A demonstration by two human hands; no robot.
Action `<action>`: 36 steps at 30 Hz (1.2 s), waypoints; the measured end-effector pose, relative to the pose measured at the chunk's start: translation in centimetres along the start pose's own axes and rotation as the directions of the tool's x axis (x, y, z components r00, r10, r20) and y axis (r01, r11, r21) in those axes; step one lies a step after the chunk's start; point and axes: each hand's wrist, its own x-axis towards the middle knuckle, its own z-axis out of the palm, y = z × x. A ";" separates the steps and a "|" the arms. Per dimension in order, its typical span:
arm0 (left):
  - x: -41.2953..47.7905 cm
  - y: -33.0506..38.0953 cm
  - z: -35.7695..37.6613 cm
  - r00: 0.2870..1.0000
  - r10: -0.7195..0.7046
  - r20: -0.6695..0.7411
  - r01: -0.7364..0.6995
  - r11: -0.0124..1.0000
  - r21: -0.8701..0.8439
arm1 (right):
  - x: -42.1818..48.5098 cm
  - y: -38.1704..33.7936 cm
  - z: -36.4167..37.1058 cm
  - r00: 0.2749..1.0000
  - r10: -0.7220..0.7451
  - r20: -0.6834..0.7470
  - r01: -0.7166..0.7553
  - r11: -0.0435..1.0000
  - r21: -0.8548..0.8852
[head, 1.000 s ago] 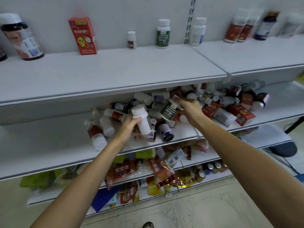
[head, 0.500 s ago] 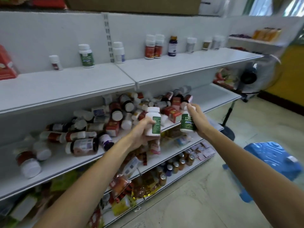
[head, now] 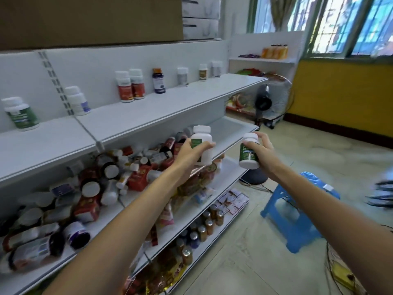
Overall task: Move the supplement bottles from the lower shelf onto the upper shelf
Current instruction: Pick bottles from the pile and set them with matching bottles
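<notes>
My left hand grips a white bottle with a green label, held upright in the air in front of the lower shelf. My right hand grips a second white-capped, green-labelled bottle further right, out over the aisle. A heap of bottles and red boxes lies on the lower shelf. The upper shelf carries several bottles standing upright along its back wall, among them two red-labelled ones.
A blue plastic stool stands on the tiled floor to the right. A floor fan sits at the shelf's far end. Snack packets and small jars fill the shelves below. Cardboard boxes top the unit.
Both hands lifted their bottles out of the heap on the lower shelf and carried them up and to the right. My view swung right along the shelving toward the window.
</notes>
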 end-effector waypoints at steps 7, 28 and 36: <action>8.3 1.2 3.4 0.992 0.107 0.069 -0.117 0.978 0.175 | 7.3 -1.8 -2.9 1.000 -0.010 -0.015 0.010 0.999 -0.032; 11.7 4.9 -4.5 0.921 0.295 -0.254 -0.221 0.933 0.283 | 17.1 -6.6 8.5 0.936 -0.178 0.303 0.127 0.976 0.178; 0.3 5.4 -16.5 0.759 0.331 -0.560 -0.112 0.914 0.390 | 8.0 -7.2 23.8 0.782 -0.278 0.558 0.161 0.955 0.250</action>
